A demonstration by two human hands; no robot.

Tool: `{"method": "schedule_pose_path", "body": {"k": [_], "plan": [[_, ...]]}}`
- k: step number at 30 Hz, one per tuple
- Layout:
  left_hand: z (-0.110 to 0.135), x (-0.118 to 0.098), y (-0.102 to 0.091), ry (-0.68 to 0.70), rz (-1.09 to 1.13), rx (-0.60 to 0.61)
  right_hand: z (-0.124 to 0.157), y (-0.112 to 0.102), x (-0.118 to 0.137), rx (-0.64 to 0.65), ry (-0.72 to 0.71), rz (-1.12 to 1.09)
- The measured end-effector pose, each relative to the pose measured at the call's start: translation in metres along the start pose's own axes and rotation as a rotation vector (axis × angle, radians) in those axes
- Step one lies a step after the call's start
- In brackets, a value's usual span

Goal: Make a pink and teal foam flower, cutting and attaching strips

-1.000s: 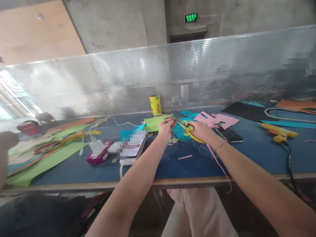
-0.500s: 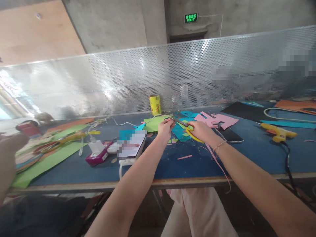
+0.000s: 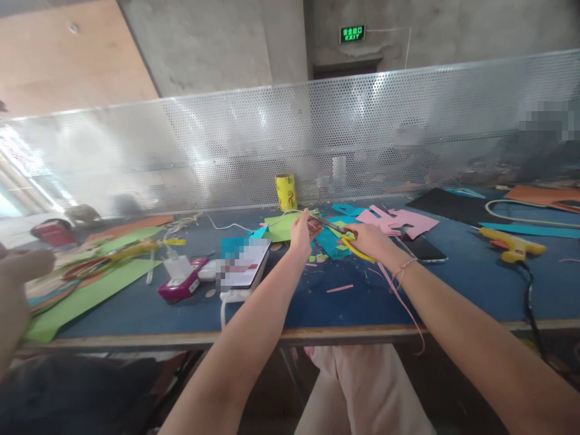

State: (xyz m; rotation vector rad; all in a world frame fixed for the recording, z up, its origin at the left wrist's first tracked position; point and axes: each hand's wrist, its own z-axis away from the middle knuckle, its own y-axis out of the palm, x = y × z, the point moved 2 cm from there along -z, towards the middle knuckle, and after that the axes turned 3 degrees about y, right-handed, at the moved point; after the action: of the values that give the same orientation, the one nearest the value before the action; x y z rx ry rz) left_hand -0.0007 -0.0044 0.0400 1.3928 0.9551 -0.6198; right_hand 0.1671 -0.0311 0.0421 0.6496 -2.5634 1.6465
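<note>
The right hand (image 3: pixel 369 240) is grasping a pair of yellow-handled scissors (image 3: pixel 351 243), its fingers wrapping the handles while the blades are pointing leftward and away from the body. The left hand (image 3: pixel 302 232) is bunching its fingers right at the blade end; the details there are too small and blurred, so I cannot tell whether it is pinching a scrap or just touching the metal.

Under and just beyond the grip, blue paper (image 3: pixel 334 244) is lying on the blue tabletop (image 3: pixel 326 314), and a light green sheet (image 3: pixel 281 226) is spreading to the left, partly behind the left hand. A cut pink sheet (image 3: pixel 419 222) is resting just right of the grip and a little beyond it, with a dark phone (image 3: pixel 425 248) lying near it, close to the right wrist. A loose pink strip (image 3: pixel 341 289) is lying on the near side of the grip, and a long pink ribbon (image 3: pixel 405 305) is trailing from beneath the right wrist over the table edge.

Beyond the grip and to its left, a yellow roll (image 3: pixel 286 193) is standing upright. Farther left, a lit phone (image 3: pixel 256 263) is leaning near a purple power socket (image 3: pixel 181 290). Well to the right, a yellow glue gun (image 3: pixel 514 243) is lying on its side.
</note>
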Motion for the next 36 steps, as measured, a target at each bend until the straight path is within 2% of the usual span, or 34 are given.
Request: {"method": "schedule_pose_path", "body": {"k": [11,21,28,36], "plan": [[-0.0006,0.0009,0.0004,0.011,0.009,-0.013,-0.0003,-0.0010,0.0005,0.017,0.005,-0.054],[-0.0028,0.0021,0.0004,0.054,-0.008,0.027,-0.0034,-0.0018,-0.0011,-0.057,-0.057,-0.109],[-0.0021,0.0007,0.0011,0.103,-0.050,0.025,-0.0048,0.0001,-0.0046,-0.101,-0.002,-0.073],[-0.0021,0.0028,0.0024,0.048,-0.030,0.057,-0.0019,-0.0017,0.0016,-0.119,0.035,-0.123]]}}
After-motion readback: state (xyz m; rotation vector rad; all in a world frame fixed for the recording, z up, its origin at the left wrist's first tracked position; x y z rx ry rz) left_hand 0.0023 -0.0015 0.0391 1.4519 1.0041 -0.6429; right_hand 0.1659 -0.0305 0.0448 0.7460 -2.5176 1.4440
